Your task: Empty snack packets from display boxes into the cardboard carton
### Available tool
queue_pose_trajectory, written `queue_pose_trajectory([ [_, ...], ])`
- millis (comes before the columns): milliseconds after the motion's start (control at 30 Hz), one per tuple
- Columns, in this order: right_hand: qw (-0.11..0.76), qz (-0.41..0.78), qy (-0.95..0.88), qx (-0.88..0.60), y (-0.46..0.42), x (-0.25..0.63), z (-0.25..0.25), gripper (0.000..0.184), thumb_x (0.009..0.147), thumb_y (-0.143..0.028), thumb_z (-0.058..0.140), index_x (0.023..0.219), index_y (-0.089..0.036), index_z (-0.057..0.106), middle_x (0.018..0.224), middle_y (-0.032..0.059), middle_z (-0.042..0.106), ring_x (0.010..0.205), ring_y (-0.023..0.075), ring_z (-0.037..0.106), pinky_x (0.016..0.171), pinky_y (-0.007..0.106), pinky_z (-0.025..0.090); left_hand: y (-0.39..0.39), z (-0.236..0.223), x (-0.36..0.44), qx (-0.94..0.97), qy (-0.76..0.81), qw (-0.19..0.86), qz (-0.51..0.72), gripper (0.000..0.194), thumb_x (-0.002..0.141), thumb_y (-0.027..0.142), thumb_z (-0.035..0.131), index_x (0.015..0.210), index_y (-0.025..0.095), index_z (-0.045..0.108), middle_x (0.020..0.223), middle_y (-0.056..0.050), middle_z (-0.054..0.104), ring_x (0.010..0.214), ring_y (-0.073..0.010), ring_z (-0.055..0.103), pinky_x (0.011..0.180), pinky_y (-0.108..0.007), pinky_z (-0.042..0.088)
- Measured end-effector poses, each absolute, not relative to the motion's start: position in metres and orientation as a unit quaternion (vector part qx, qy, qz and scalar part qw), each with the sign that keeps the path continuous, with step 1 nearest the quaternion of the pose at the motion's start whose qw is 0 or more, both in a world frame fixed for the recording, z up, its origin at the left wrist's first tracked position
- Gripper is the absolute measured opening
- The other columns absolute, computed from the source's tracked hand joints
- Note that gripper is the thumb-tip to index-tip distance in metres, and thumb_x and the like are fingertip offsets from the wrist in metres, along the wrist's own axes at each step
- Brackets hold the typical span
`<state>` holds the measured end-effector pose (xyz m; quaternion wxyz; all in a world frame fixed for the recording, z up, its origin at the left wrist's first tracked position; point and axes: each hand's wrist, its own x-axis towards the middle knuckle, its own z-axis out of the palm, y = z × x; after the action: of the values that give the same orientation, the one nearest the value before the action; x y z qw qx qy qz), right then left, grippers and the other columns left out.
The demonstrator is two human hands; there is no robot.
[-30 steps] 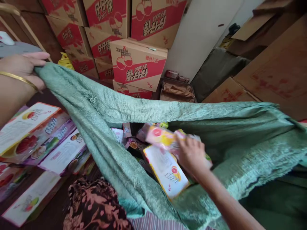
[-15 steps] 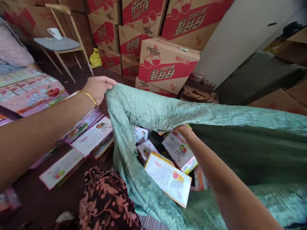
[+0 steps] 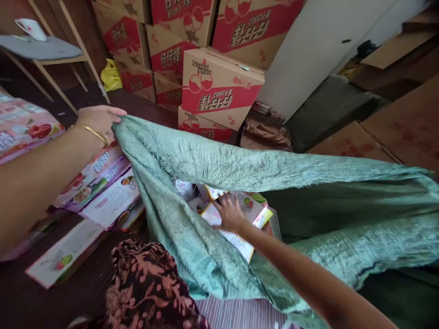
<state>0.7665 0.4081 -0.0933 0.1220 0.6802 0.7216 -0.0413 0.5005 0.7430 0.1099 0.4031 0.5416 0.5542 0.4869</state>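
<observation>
The left hand [image 3: 98,122] pinches the rim of a green woven sack [image 3: 219,164], which gapes in front of stacked red-and-tan cartons [image 3: 219,89]. Inside it, the right hand [image 3: 230,214] lies spread over a white-faced, fruit-printed box [image 3: 243,248].

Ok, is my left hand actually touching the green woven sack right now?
Touching. The head view shows your left hand gripping the upper corner of the green woven sack, with no gap between them.
</observation>
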Motion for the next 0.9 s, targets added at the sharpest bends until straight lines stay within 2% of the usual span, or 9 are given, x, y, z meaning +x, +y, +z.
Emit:
queue_pose_trajectory([
  [100,0.125,-0.017,0.804,0.581,0.364,0.741,-0.126,0.091,0.078,-0.03,0.067,0.156,-0.031,0.019,0.164,0.0093,0.007,0.149,0.0406,0.003,0.108,0.08,0.008,0.747,0.11,0.485,0.528,0.558,0.423,0.481,0.044,0.077,-0.014,0.047,0.114,-0.001,0.065,0.059,0.003,0.055,0.06,-0.0082,0.056,0.084,-0.033,0.053],
  [167,0.162,0.008,0.771,0.616,0.352,0.75,-0.141,0.076,0.085,-0.014,0.051,0.153,-0.037,0.026,0.164,0.0068,0.01,0.148,0.0405,0.012,0.103,0.083,0.014,0.75,0.108,0.478,0.545,0.573,0.393,0.47,0.042,0.074,-0.014,0.049,0.107,0.001,0.069,0.061,0.001,0.058,0.059,-0.0085,0.054,0.082,-0.032,0.052],
  [267,0.198,0.026,0.693,0.693,0.376,0.793,-0.136,0.079,0.084,0.001,0.036,0.153,-0.035,0.026,0.162,0.0071,0.02,0.146,0.0364,0.024,0.108,0.076,0.022,0.747,0.101,0.48,0.592,0.584,0.325,0.45,0.034,0.073,-0.006,0.053,0.098,0.005,0.073,0.069,-0.002,0.068,0.056,-0.0092,0.051,0.076,-0.031,0.051],
  [367,0.201,-0.002,0.667,0.717,0.407,0.827,-0.122,0.071,0.084,0.001,0.036,0.148,-0.028,0.04,0.149,0.0149,0.045,0.129,0.0357,0.049,0.103,0.069,0.037,0.736,0.089,0.495,0.654,0.565,0.292,0.408,0.029,0.078,0.003,0.052,0.097,0.004,0.074,0.085,-0.009,0.075,0.064,-0.0133,0.057,0.074,-0.031,0.051],
  [500,0.193,-0.062,0.751,0.629,0.41,0.819,-0.133,0.063,0.077,-0.002,0.048,0.135,-0.026,0.058,0.148,0.0124,0.047,0.136,0.0364,0.043,0.109,0.07,0.029,0.729,0.066,0.509,0.706,0.542,0.289,0.352,0.03,0.079,0.003,0.054,0.096,0.011,0.077,0.093,-0.005,0.076,0.082,-0.0153,0.066,0.081,-0.026,0.05],
  [600,0.168,-0.111,0.726,0.657,0.401,0.797,-0.149,0.05,0.082,-0.016,0.051,0.13,-0.026,0.063,0.144,0.0127,0.05,0.132,0.0365,0.049,0.108,0.069,0.033,0.722,0.054,0.491,0.774,0.485,0.291,0.285,0.037,0.081,0.006,0.057,0.113,0.013,0.073,0.106,-0.007,0.074,0.093,-0.0171,0.067,0.088,-0.026,0.05],
  [733,0.069,-0.129,0.721,0.678,0.4,0.756,-0.128,0.046,0.089,-0.032,0.044,0.126,-0.017,0.066,0.133,0.0152,0.06,0.116,0.033,0.063,0.101,0.053,0.051,0.698,0.051,0.423,0.816,0.528,0.044,0.23,0.04,0.085,0.03,0.063,0.124,0.025,0.069,0.129,-0.012,0.062,0.122,-0.0292,0.053,0.108,-0.044,0.037],
  [800,-0.019,-0.125,0.743,0.657,0.407,0.727,-0.098,0.047,0.091,-0.04,0.04,0.123,-0.02,0.068,0.128,0.012,0.064,0.109,0.031,0.067,0.093,0.049,0.057,0.694,0.05,0.38,0.783,0.595,-0.045,0.175,0.064,0.078,0.053,0.068,0.138,0.033,0.057,0.148,-0.014,0.045,0.137,-0.0393,0.037,0.112,-0.056,0.027],
  [900,-0.163,-0.091,0.782,0.595,0.429,0.667,-0.041,0.044,0.094,-0.044,0.037,0.12,-0.026,0.069,0.123,0.0071,0.068,0.104,0.0273,0.069,0.086,0.043,0.06,0.707,0.048,0.333,0.724,0.688,0.025,0.026,0.104,0.066,0.077,0.064,0.154,0.031,0.03,0.159,-0.02,0.025,0.142,-0.0502,0.022,0.108,-0.067,0.023],
])
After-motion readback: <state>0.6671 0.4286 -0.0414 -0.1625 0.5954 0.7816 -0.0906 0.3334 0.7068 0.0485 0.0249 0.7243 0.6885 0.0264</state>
